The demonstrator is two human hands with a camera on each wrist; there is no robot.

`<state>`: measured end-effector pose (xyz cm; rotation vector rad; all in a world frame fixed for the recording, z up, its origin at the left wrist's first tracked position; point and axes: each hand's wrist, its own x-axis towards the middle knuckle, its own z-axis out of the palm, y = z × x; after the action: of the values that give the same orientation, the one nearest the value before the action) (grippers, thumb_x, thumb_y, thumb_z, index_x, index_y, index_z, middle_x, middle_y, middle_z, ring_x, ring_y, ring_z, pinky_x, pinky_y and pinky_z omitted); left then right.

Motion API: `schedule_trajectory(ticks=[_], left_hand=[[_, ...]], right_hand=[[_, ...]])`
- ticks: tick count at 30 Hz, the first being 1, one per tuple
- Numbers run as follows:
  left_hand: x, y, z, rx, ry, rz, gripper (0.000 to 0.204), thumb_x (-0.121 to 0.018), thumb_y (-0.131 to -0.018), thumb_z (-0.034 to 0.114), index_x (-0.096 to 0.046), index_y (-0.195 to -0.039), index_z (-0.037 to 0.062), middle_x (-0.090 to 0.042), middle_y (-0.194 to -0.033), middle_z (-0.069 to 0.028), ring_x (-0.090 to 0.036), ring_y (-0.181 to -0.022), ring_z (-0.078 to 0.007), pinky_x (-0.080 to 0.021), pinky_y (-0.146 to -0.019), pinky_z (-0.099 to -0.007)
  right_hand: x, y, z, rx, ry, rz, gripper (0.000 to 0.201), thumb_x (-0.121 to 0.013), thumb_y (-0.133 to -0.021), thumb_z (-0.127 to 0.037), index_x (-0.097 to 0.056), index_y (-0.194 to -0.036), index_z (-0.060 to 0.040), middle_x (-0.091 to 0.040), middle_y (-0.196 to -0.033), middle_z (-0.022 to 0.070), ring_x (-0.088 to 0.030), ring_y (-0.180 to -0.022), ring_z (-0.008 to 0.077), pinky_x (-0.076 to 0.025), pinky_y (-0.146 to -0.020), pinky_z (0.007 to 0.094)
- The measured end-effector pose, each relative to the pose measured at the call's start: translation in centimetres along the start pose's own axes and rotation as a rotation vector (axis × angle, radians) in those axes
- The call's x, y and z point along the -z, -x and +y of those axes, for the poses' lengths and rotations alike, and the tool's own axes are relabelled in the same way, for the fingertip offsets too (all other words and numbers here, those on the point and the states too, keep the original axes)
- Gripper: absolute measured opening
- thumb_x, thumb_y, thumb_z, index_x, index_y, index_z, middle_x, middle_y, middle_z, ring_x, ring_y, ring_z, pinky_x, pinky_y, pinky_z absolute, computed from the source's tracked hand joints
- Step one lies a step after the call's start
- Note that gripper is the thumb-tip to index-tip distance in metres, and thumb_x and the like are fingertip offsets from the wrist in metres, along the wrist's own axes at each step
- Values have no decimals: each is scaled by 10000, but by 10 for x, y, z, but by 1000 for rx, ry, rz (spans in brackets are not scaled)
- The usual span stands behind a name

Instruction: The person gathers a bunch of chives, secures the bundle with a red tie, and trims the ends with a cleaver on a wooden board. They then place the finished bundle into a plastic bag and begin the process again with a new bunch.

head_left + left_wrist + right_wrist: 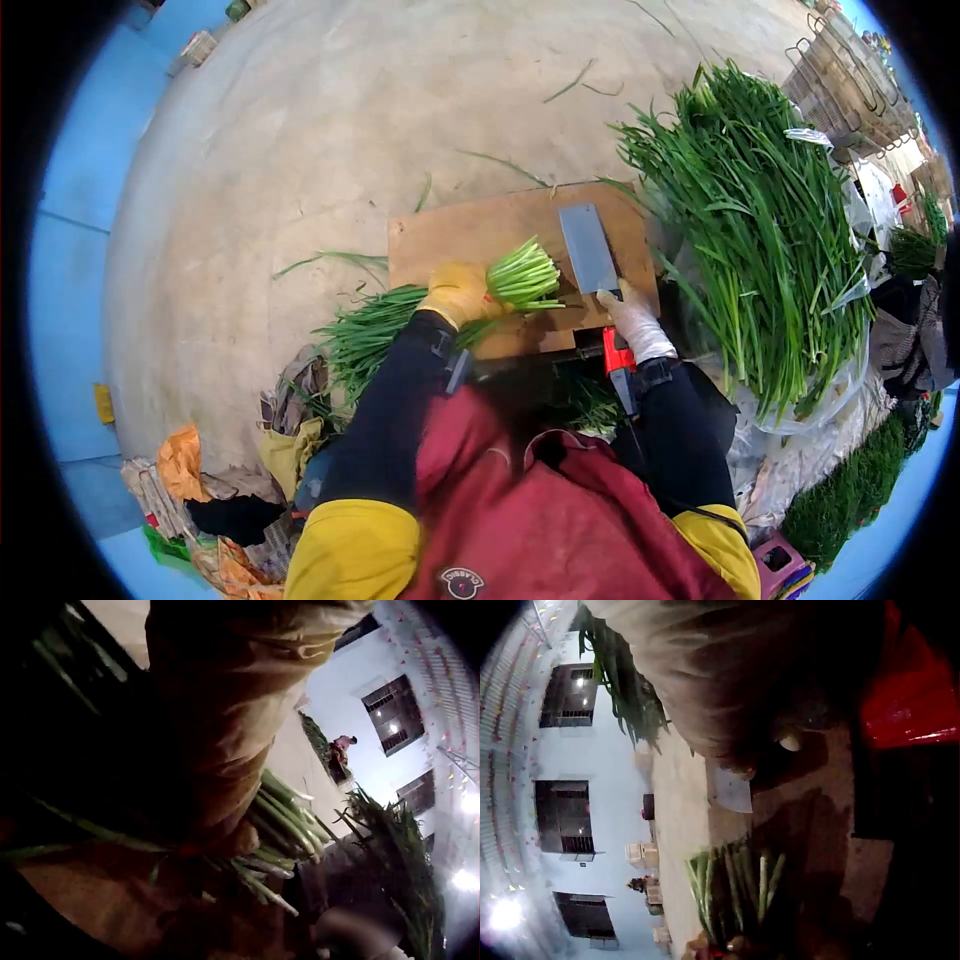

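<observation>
My left hand, in an orange-yellow glove, grips a bunch of green chives. Their pale stalk ends point right over the wooden board, while the leaves trail out left past the wrist. In a whitish glove, my right hand holds a cleaver by its handle. The broad blade lies over the board's right half, a little right of the stalk ends. The right wrist view shows part of the blade and the stalks; the glove hides the handle there.
A tall heap of long chives on plastic stands right of the board. Beyond it is a wire basket. Loose leaves lie on the floor. Cloths and bags sit at the lower left. A red-handled tool is beside my right wrist.
</observation>
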<state>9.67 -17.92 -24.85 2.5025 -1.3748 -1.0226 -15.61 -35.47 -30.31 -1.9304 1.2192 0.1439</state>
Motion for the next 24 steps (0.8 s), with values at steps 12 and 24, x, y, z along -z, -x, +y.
schedule_trajectory(ticks=[12, 24], left_hand=[[-27, -10, 55, -128, -253, 303, 1226, -809, -575, 633, -252, -1507, 65, -396, -1463, -242, -409, -1329, -363, -325, -1096, -449], [-21, -45, 59, 76, -88, 265, 455, -747, -774, 252, -634, -1174, 67, -711, -953, -176, -693, -898, -327, -544, -757, -428]], right_hand=[[16, 30, -24, -5, -367, -28, 397, -636, -836, -138, -569, -1207, -15, -671, -958, 168, -673, -737, 245, -531, -713, 362], [28, 63, -42, 379, -42, 19, 391, -600, -906, -248, -581, -1244, -52, -645, -1135, 212, -594, -1079, 395, -473, -935, 429]])
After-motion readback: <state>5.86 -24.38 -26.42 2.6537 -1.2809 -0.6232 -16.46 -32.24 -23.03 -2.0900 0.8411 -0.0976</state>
